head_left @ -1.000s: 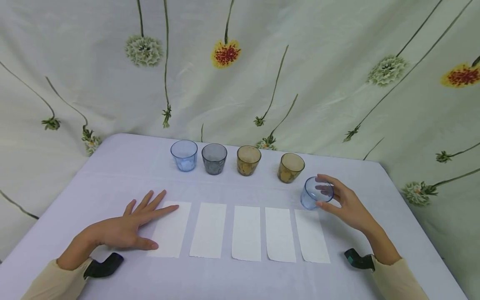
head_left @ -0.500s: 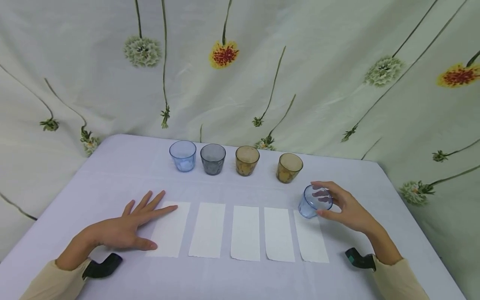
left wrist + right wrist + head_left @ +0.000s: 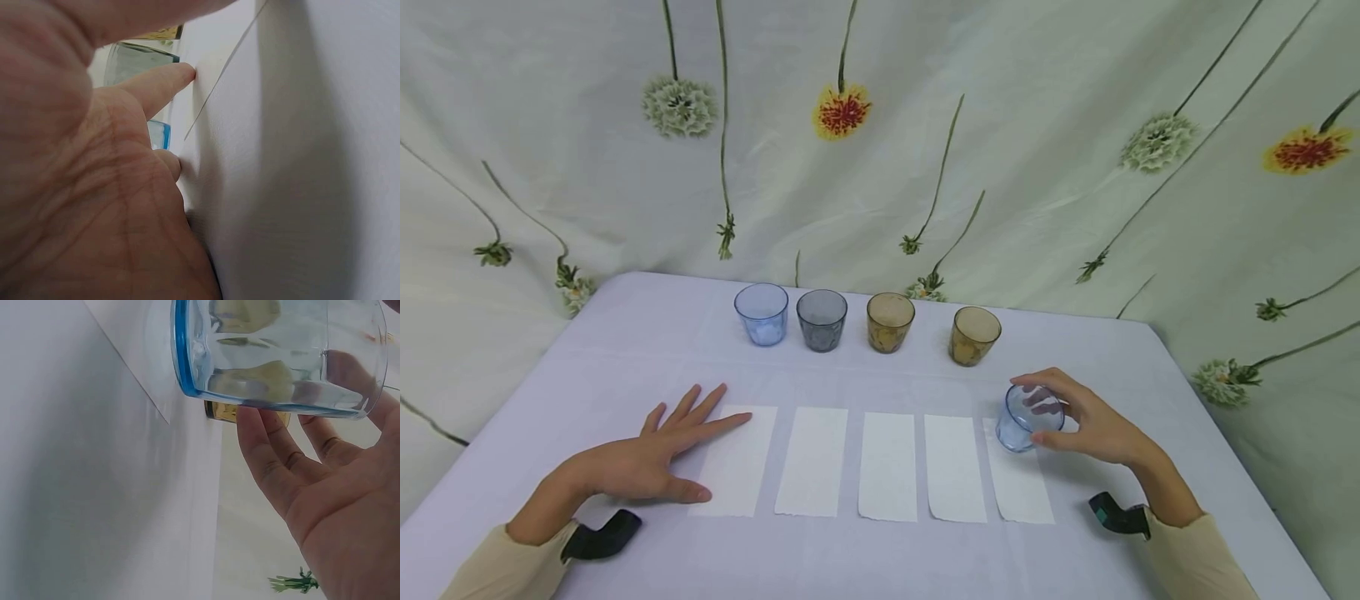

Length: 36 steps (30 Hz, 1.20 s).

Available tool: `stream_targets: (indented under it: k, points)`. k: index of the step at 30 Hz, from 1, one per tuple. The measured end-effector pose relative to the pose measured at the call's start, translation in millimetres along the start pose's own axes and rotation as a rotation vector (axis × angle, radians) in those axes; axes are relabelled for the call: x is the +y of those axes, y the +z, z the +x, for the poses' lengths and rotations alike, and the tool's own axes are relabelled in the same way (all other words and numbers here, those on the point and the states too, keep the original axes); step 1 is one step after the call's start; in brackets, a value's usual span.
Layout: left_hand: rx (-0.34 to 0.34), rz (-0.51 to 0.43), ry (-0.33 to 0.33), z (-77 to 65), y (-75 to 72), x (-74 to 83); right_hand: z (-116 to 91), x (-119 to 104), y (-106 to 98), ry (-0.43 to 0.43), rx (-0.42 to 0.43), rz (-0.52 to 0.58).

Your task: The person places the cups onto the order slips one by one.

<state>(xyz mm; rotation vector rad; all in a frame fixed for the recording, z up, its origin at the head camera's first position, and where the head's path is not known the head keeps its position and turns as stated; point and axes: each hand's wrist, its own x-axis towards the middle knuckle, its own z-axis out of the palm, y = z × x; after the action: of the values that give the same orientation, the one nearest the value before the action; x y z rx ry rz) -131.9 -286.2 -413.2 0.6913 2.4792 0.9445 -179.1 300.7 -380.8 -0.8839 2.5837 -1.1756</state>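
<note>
In the head view my right hand (image 3: pixel 1086 421) grips a clear blue glass (image 3: pixel 1017 433) by its side, thumb in front and fingers behind. The glass is over the top end of the rightmost white paper slip (image 3: pixel 1026 492). Seen from the right wrist, the blue glass (image 3: pixel 262 356) has its thick base close to the white surface; whether it touches cannot be told. My left hand (image 3: pixel 640 458) lies with fingers spread on the table, index fingertip and thumb at the leftmost paper slip (image 3: pixel 741 467). That hand holds nothing.
Along the back stand another blue glass (image 3: pixel 763 321), a grey glass (image 3: pixel 822 325) and two amber glasses, one in the middle (image 3: pixel 890 329) and one further right (image 3: pixel 973 342). More paper slips (image 3: pixel 812 458) lie in a row on the white tablecloth (image 3: pixel 820 558). A floral curtain (image 3: pixel 1037 208) hangs behind.
My right hand has brought the blue glass nearer, from behind the rightmost paper slip to over its top end. My left hand has stayed in place. The head view has shifted slightly.
</note>
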Motion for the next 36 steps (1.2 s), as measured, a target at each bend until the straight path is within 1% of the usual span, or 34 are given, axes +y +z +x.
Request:
stream_targets:
  k: [9, 20, 25, 32, 36]
  points:
    - [0.002, -0.017, 0.006, -2.0, 1.5, -1.3, 0.5, -1.7, -1.7, -0.001, -0.078, 0.054]
    - [0.007, -0.016, 0.007, -1.7, 1.4, -0.7, -0.2, -5.7, -1.1, -0.063, -0.169, 0.084]
    - [0.009, -0.012, 0.014, -1.6, 1.2, -1.0, -0.9, -7.3, -1.0, -0.049, -0.179, 0.085]
    - [0.009, -0.019, 0.023, -1.7, 1.1, -1.4, -2.1, -9.4, 0.2, 0.008, -0.184, 0.057]
    - [0.009, -0.018, 0.025, -1.3, 1.0, -1.6, -2.7, -9.8, 0.1, 0.021, -0.183, 0.050]
